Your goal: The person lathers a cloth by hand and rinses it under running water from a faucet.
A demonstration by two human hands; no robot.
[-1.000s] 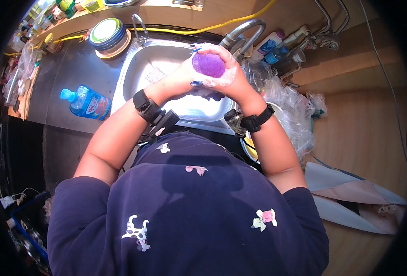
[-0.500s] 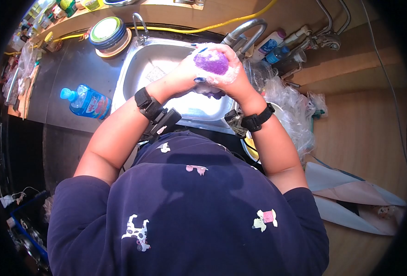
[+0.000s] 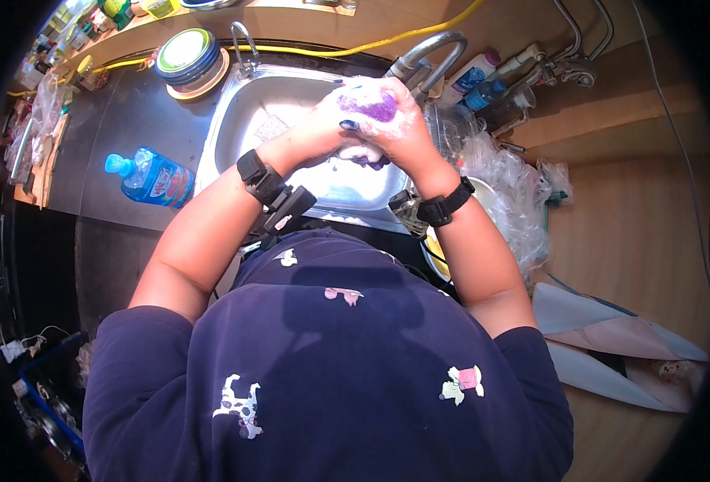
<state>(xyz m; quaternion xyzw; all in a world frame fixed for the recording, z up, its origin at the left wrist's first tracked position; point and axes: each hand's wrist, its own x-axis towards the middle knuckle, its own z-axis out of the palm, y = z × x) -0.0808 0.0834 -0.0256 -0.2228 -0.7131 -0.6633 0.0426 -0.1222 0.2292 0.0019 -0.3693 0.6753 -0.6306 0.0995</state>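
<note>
Over the steel sink (image 3: 230, 153), my two hands press together around a wadded purple cloth (image 3: 375, 106) covered in white suds. My left hand (image 3: 327, 128) closes on it from the left, its dark-nailed thumb lying across the front. From the right, my right hand (image 3: 403, 127) wraps round the same cloth, with foam over its back and fingers. Part of the cloth and a lump of foam bulge out below the palms. The fingers on the far side are mostly hidden.
A curved faucet (image 3: 431, 52) rises just behind my hands, with a smaller tap (image 3: 245, 48) farther left. On the dark counter stand stacked plates (image 3: 186, 60) and a blue detergent bottle (image 3: 158, 178). Plastic bags (image 3: 499, 185) and a white basin (image 3: 479, 193) are at the right.
My hands have squeezed tighter around the cloth, so less purple shows on top. More white foam bulges out beneath them.
</note>
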